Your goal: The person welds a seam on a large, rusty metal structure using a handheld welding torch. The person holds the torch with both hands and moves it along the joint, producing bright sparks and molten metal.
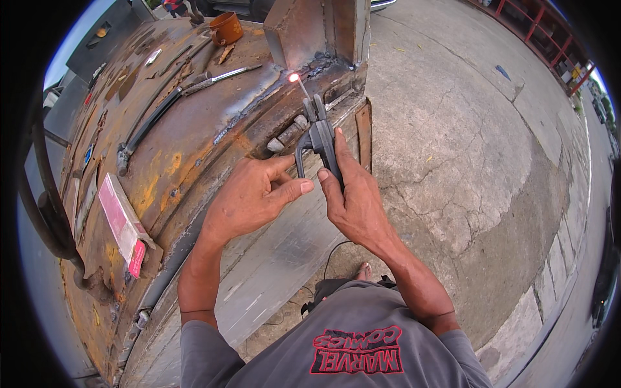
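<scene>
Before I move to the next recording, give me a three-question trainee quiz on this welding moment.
1. True or false: the right hand grips the electrode holder.
2. Where does the glowing rod tip sit? A) at the seam under the upright steel piece B) on the concrete ground C) inside the rusty cup
3. What does the left hand do?

Key: 1 true. 2 A. 3 It rests on the rusty worktable, its fingers reaching toward the holder.

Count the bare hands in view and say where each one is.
2. The right hand grips the dark electrode holder, whose rod tip glows at the steel joint. The left hand rests beside it on the rusty workbench. No others visible.
</scene>
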`<action>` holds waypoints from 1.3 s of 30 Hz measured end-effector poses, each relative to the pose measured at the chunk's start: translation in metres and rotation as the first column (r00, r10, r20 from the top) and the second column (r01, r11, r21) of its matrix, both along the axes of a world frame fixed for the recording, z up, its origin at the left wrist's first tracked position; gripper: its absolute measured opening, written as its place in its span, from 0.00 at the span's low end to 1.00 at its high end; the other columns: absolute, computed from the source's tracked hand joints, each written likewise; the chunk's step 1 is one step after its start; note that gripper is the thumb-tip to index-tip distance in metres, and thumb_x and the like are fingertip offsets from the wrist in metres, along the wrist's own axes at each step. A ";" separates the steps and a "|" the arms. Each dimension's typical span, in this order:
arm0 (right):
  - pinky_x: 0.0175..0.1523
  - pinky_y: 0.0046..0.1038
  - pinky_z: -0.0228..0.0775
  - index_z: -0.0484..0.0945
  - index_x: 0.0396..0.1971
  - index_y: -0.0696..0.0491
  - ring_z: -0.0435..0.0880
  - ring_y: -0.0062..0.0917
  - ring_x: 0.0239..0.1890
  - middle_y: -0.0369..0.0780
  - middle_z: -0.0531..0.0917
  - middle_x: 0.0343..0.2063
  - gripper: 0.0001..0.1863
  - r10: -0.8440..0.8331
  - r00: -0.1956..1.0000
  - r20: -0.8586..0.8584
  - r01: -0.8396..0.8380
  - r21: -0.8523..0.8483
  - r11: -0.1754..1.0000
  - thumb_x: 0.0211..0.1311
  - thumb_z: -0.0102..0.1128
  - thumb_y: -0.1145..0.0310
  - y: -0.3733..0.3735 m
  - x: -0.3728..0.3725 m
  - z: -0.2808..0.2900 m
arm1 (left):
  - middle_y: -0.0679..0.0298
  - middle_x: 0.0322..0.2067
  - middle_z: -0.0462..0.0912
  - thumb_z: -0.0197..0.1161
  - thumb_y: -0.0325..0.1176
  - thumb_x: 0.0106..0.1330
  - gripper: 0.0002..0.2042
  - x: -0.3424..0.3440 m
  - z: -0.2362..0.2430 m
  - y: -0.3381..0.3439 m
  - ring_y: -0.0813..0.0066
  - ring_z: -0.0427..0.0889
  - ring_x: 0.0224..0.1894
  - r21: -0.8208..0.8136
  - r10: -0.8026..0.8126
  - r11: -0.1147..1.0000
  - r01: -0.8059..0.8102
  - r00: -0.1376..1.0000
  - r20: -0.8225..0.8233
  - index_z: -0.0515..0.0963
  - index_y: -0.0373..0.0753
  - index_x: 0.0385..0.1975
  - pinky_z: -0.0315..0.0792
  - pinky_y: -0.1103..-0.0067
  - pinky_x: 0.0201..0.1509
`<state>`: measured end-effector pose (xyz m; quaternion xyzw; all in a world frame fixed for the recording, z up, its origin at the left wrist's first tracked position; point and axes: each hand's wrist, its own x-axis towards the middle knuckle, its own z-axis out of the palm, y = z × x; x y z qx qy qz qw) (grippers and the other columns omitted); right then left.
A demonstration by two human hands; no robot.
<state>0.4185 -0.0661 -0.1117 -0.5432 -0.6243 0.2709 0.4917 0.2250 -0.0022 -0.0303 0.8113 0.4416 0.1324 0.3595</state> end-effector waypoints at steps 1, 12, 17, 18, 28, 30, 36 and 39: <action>0.54 0.46 0.80 0.51 0.80 0.73 0.90 0.56 0.49 0.71 0.82 0.52 0.39 0.001 1.000 0.000 -0.001 0.005 1.000 0.79 0.55 0.71 0.000 0.000 -0.001 | 0.49 0.22 0.84 0.74 0.47 0.74 0.21 -0.002 -0.004 0.001 0.76 0.76 0.21 0.002 -0.001 1.000 0.001 1.000 0.012 0.85 0.29 0.43 0.72 0.69 0.30; 0.50 0.46 0.79 0.51 0.81 0.72 0.88 0.50 0.42 0.66 0.83 0.46 0.38 0.010 1.000 0.000 -0.010 -0.021 1.000 0.80 0.54 0.72 0.000 -0.001 0.003 | 0.55 0.16 0.75 0.74 0.50 0.73 0.23 -0.004 -0.012 0.004 0.77 0.73 0.20 0.046 0.004 0.999 -0.005 1.000 0.029 0.88 0.30 0.46 0.69 0.69 0.28; 0.49 0.47 0.78 0.50 0.81 0.71 0.88 0.51 0.42 0.65 0.83 0.46 0.38 0.023 1.000 0.009 -0.022 -0.056 0.998 0.80 0.54 0.72 -0.002 0.000 0.008 | 0.53 0.17 0.74 0.74 0.49 0.73 0.25 -0.005 -0.012 0.004 0.75 0.72 0.20 0.063 0.019 0.998 -0.019 1.000 -0.006 0.87 0.28 0.49 0.69 0.68 0.28; 0.49 0.47 0.78 0.50 0.81 0.71 0.88 0.51 0.42 0.65 0.83 0.46 0.39 0.015 1.000 0.018 -0.015 -0.007 1.000 0.80 0.54 0.72 -0.001 -0.001 0.004 | 0.53 0.17 0.73 0.74 0.49 0.73 0.26 -0.006 -0.012 0.005 0.76 0.72 0.20 0.054 0.002 0.999 -0.003 1.000 0.007 0.87 0.27 0.51 0.69 0.69 0.28; 0.48 0.47 0.78 0.50 0.82 0.69 0.88 0.50 0.41 0.64 0.82 0.45 0.39 0.025 1.000 -0.007 -0.025 -0.058 0.998 0.80 0.55 0.71 -0.002 0.000 0.005 | 0.55 0.15 0.70 0.74 0.52 0.72 0.33 -0.006 -0.011 0.003 0.78 0.73 0.20 0.083 0.032 0.996 -0.026 0.997 -0.069 0.83 0.22 0.60 0.70 0.68 0.28; 0.46 0.46 0.78 0.48 0.83 0.67 0.88 0.47 0.40 0.62 0.82 0.45 0.40 0.028 1.000 0.014 -0.027 -0.049 0.998 0.80 0.55 0.71 -0.002 0.000 0.003 | 0.55 0.14 0.70 0.74 0.53 0.72 0.35 -0.007 -0.013 0.005 0.76 0.73 0.19 0.054 -0.020 0.998 0.018 0.999 0.040 0.82 0.22 0.60 0.69 0.67 0.28; 0.62 0.47 0.76 0.48 0.84 0.65 0.87 0.57 0.54 0.66 0.81 0.56 0.40 -0.029 1.000 -0.009 0.030 0.048 0.998 0.81 0.55 0.72 -0.006 0.000 -0.001 | 0.48 0.24 0.87 0.75 0.48 0.72 0.31 -0.005 -0.013 0.003 0.77 0.77 0.22 0.023 -0.025 0.999 0.022 0.994 0.108 0.82 0.29 0.65 0.73 0.69 0.30; 0.62 0.47 0.77 0.49 0.83 0.67 0.87 0.58 0.54 0.67 0.81 0.56 0.39 -0.017 1.000 -0.009 0.017 0.012 1.000 0.81 0.55 0.72 -0.005 0.001 0.000 | 0.46 0.33 0.93 0.75 0.46 0.73 0.30 -0.007 -0.013 0.002 0.76 0.83 0.24 0.045 -0.037 0.998 0.033 0.995 0.095 0.81 0.28 0.66 0.77 0.71 0.33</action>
